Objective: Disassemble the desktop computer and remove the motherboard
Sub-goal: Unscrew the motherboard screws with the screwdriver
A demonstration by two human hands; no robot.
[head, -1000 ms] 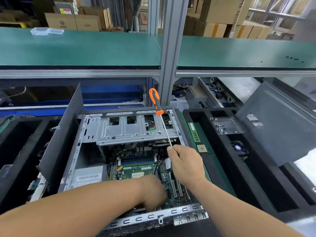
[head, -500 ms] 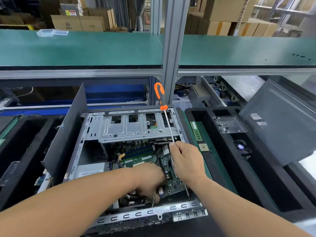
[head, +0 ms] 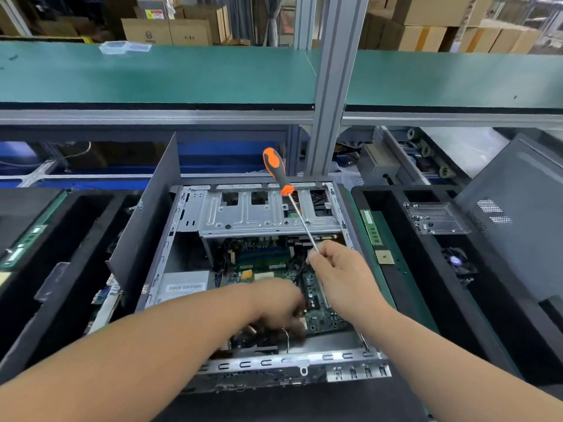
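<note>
The open desktop case (head: 189, 214) lies flat in front of me, its silver drive cage (head: 262, 220) at the far end. Inside, the green motherboard (head: 320, 312) shows between my hands. My left hand (head: 277, 306) reaches deep into the case near the front edge, fingers curled down over the board's near edge and cables; what they hold is hidden. My right hand (head: 341, 275) pinches the metal shaft of a screwdriver (head: 278, 173), whose orange and black handle points up and away.
Black foam trays stand on both sides; the right tray (head: 426, 300) holds a RAM stick (head: 371, 226), a CPU (head: 384, 257), a clear plastic box (head: 435, 217) and a fan (head: 457, 260). A grey side panel (head: 146, 220) leans at the left, another panel (head: 515, 214) at the right.
The motherboard's near end has lifted and shifted inside the case under my left hand. My right hand with the screwdriver has stayed in about the same place.
</note>
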